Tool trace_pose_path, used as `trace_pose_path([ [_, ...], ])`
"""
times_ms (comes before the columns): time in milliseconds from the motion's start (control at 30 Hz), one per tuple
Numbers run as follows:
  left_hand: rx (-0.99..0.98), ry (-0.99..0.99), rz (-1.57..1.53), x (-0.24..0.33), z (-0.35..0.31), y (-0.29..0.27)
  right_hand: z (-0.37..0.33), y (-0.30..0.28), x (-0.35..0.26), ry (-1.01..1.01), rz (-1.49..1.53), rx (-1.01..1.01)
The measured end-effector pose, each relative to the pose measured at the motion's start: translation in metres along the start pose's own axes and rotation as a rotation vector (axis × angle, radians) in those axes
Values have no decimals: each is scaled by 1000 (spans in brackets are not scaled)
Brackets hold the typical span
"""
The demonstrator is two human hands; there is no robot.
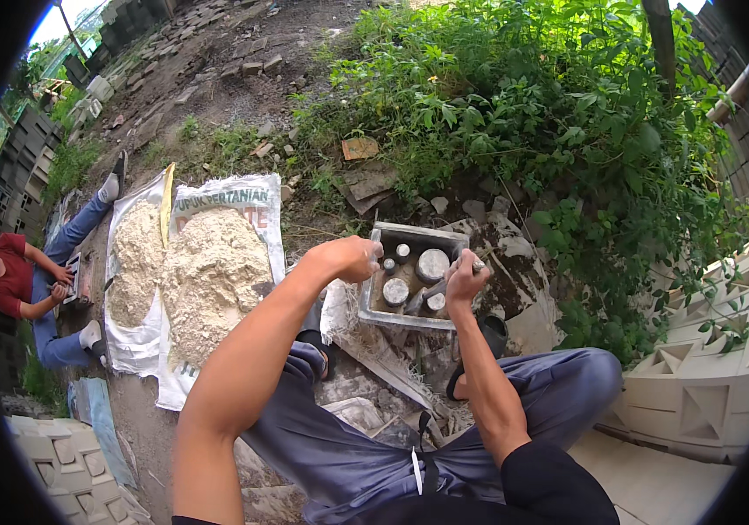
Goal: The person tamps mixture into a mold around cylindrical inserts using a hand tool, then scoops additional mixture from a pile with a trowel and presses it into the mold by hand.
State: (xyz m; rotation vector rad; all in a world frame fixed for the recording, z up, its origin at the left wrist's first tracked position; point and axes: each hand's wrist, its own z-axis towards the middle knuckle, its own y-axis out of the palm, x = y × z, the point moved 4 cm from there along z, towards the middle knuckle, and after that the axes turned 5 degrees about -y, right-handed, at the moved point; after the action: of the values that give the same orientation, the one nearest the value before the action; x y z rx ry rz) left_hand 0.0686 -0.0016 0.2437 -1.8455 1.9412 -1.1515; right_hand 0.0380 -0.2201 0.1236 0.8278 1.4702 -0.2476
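A grey, roughly square mould box (409,324) stands between my feet, with several round, pale-topped cylinders (432,265) of different sizes inside. My left hand (355,260) is closed at its left rim; the exact grip is hidden by the fingers. At the opposite rim my right hand (465,282) is also closed, its fingers wrapped at the box's side, where a small grey end (479,264) pokes out beside the thumb. Grey powder or dried mix coats the inside of the box.
Left of the box, pale powdery mix (217,262) is heaped on white sacks (275,197). Farther left, a person in a red shirt (14,276) sits working at another small mould (81,280). Green plants (514,114) grow ahead; pale patterned blocks (703,385) are stacked at right.
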Motion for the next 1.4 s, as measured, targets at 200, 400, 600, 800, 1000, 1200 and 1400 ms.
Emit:
trace_pose_path([
  [200,26,27,21,-6,-2,-2,-8,46,-87,-118,-64,-151],
  [400,35,33,41,17,-4,-8,-11,2,7,-467,-391,-478],
  [600,25,57,10,-2,2,3,-18,38,-18,-273,-308,-463],
  [800,24,37,20,4,-10,-6,-43,58,-87,-303,-328,-400],
  [1000,6,13,28,9,-11,-7,-37,21,-14,-307,-447,-548],
  [1200,18,27,49,2,-12,0,-42,59,-90,-161,-218,-519],
  [1400,-6,25,70,14,-4,2,-30,7,-2,-526,-465,-512],
])
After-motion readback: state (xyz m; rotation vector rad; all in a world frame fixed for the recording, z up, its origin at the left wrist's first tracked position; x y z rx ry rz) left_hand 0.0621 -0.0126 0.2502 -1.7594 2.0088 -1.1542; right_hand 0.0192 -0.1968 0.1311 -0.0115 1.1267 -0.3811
